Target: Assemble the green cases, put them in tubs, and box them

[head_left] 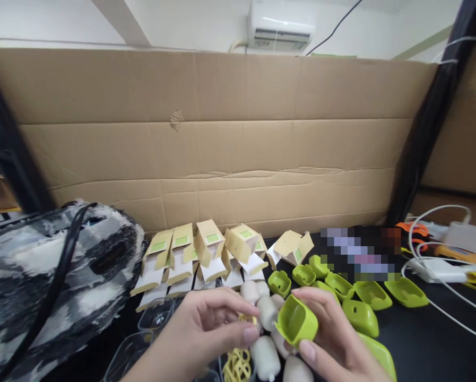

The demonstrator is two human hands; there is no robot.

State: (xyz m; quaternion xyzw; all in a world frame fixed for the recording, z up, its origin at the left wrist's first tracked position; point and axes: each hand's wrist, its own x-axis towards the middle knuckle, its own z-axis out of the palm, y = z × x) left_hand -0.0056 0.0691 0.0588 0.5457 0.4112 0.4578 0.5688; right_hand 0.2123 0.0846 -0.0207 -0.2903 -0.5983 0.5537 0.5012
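Note:
My right hand (pixel 333 339) grips a lime-green plastic shell (pixel 297 321) near the bottom centre, its hollow side turned toward me. My left hand (pixel 206 326) is closed beside it, thumb and fingers pinched at a yellow cord (pixel 245 318) close to the shell. Below the hands lie several white oval pieces (pixel 264 356) and a tangle of yellow cords (pixel 235 366). More green shells (pixel 341 286) are lined up on the black table to the right.
Several small tan cartons with green labels (pixel 208 246) stand open behind the hands. A large cardboard sheet (pixel 222 143) walls off the back. A black-and-white fuzzy bag (pixel 50 276) lies left. Clear plastic trays (pixel 154 315) sit front left. White cables and a charger (pixel 436 268) lie right.

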